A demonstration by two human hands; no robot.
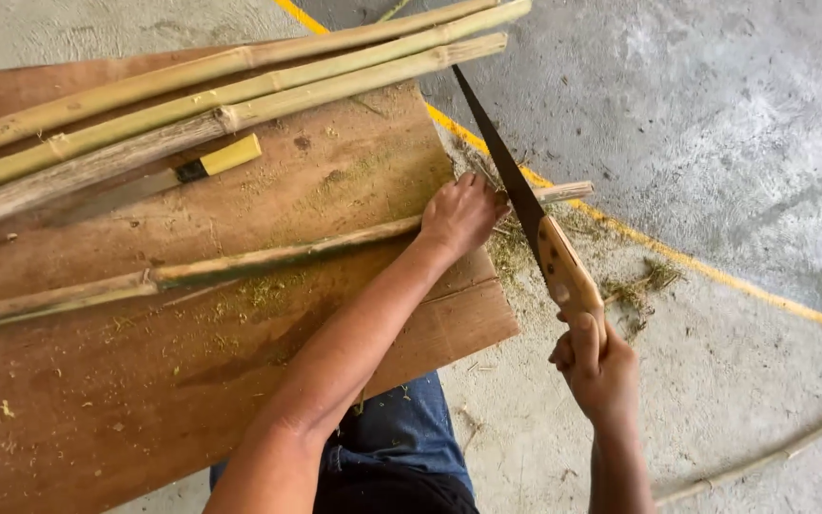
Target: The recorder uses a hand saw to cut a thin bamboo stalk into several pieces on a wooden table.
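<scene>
Here the left hand [460, 214] pins a bamboo stalk [240, 262], right hand [596, 366] angling a saw [525, 205].

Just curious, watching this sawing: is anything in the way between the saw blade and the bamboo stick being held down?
Nothing visible. The saw in the right hand lies straight across the bamboo stick, right beside the left hand pinning it to the board.

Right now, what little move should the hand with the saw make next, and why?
Probably draw the saw back in a short stroke. Its blade lies across the bamboo stick beside the left hand pinning it to the board, the right hand grips the handle, and the stick looks uncut.
</scene>
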